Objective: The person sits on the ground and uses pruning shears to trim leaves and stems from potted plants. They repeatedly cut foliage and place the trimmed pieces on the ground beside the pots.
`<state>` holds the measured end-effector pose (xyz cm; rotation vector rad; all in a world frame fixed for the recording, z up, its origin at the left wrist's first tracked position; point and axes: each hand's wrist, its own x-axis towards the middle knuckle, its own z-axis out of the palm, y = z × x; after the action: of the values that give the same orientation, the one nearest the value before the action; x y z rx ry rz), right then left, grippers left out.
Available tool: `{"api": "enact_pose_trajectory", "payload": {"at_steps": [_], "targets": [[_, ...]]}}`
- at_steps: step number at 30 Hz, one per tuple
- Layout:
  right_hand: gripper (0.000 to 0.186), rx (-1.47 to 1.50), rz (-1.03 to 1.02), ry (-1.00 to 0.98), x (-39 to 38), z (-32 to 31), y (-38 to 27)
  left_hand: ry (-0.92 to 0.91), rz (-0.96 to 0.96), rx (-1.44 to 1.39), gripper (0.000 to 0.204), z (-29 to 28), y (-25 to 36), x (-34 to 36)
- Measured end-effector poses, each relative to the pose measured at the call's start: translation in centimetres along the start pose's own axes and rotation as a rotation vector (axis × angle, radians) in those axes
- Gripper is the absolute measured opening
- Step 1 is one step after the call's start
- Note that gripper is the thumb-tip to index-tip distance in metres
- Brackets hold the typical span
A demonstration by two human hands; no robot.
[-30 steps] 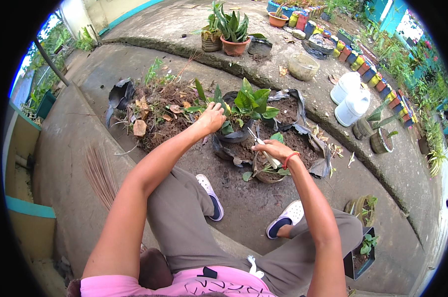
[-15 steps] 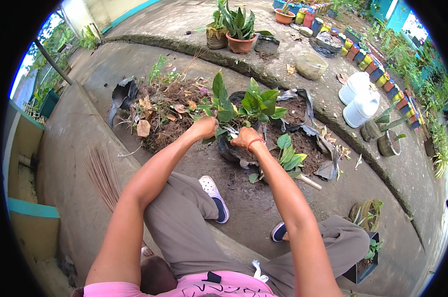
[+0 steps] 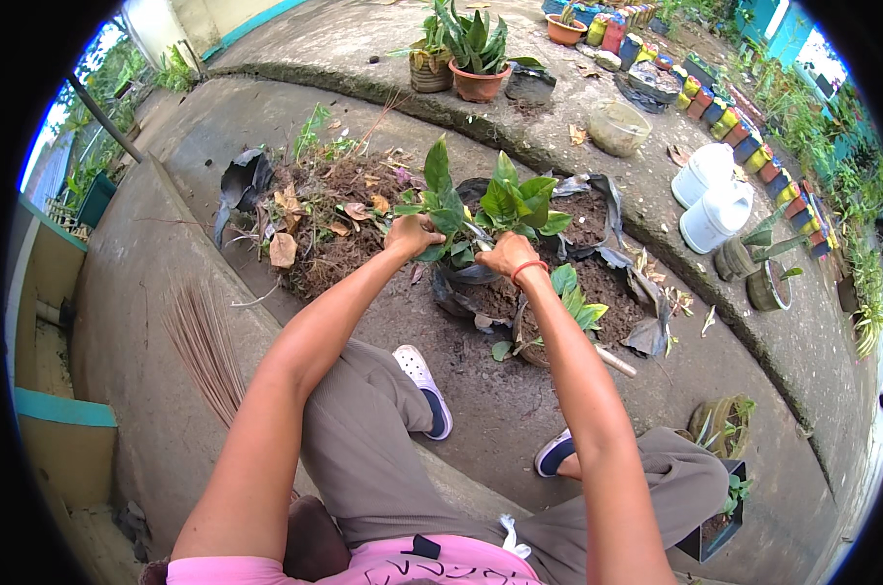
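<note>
My left hand (image 3: 412, 235) is closed on the lower leaves or stems of a broad-leaved plant (image 3: 440, 185). Just right of it, my right hand (image 3: 505, 256) grips light-coloured pruning shears (image 3: 481, 235), their blades partly hidden among the leaves. A second leafy plant (image 3: 510, 200) stands beside them in torn black plastic (image 3: 651, 327) with dark soil (image 3: 617, 307). A smaller green plant (image 3: 573, 307) sits below my right hand, near a pale stick (image 3: 615, 360).
Left lie a pile of roots and dry leaves (image 3: 315, 224) and a twig broom (image 3: 208, 351). Behind, on a concrete step (image 3: 295, 44), stand potted plants (image 3: 476, 83), a bowl (image 3: 617, 127) and white jugs (image 3: 714, 216). More pots (image 3: 719, 424) stand by my right knee.
My right hand has moved up and leftward with the shears into the plant beside my left hand, then slightly rightward. My left hand has shifted slightly, staying at the plant's stems.
</note>
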<state>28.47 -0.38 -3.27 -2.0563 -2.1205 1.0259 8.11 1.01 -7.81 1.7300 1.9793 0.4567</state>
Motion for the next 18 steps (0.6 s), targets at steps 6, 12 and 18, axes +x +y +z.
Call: {"api": "enact_pose_trajectory", "payload": {"at_steps": [6, 12, 18], "targets": [[0.045, -0.293, -0.172, -0.116, 0.5, -0.3, -1.0, -0.001, -0.002, 0.016, 0.042, 0.1, -1.0, -0.1], [0.042, -0.129, 0.014, 0.03, 1.0, -0.3, -3.0, -0.045, -0.061, 0.059, 0.043, -1.0, -1.1, -0.3], [0.033, -0.326, -0.158, 0.088, 0.3, 0.1, -2.8, -0.067, -0.1, 0.012, 0.043, -1.1, -0.9, -0.4]]}}
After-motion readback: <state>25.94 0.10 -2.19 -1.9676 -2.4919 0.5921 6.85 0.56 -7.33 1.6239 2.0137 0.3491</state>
